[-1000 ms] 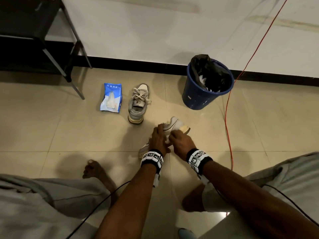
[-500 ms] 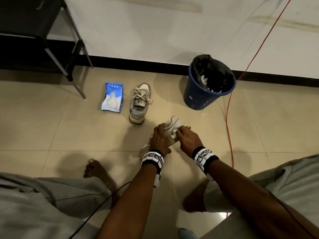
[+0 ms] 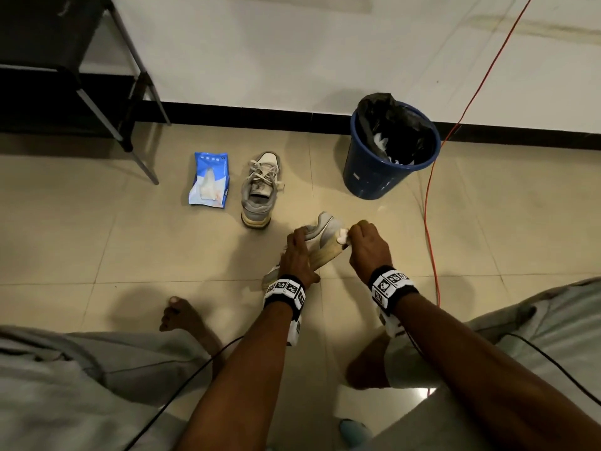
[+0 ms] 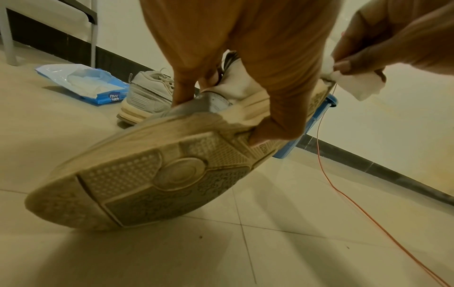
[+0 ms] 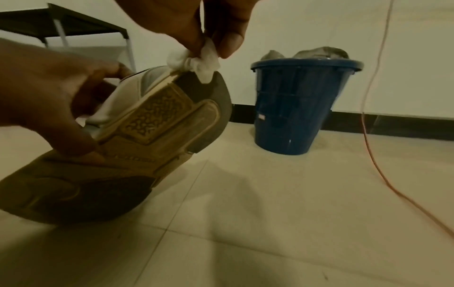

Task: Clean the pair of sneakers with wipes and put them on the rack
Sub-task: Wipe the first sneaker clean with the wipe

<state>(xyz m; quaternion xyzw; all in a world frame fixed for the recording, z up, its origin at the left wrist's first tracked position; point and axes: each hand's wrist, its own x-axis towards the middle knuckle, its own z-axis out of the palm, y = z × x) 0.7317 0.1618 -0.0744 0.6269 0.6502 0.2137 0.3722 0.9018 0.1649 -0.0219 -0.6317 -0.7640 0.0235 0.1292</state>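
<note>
Left hand: the left hand gripped the held sneaker across its middle, thumb on the sole and fingers curled over the upper.
Right hand: the right hand pinched a crumpled white wipe between thumb and fingertips, pressing it against the heel end of the sneaker.
Held sneaker: it was tilted on its side with the toe down toward the floor and the heel raised, the worn, dirty sole turned toward the person; whether the toe touched the tiles could not be told.
Wipe: in the right wrist view it lay at the heel edge, where sole met upper.
Second sneaker: the second sneaker stood upright on the floor, laces loose, toe toward the wall, just beside the wipe pack on its left.
Wipe pack: blue, lying flat, its flap open with a wipe showing.
Rack: the dark-framed rack stood against the wall at the far left, well apart from both sneakers.
Bin: a blue bin with a black liner stood near the wall, white wipes inside.
Cable: an orange cable ran down the wall and across the floor, right of the bin.
</note>
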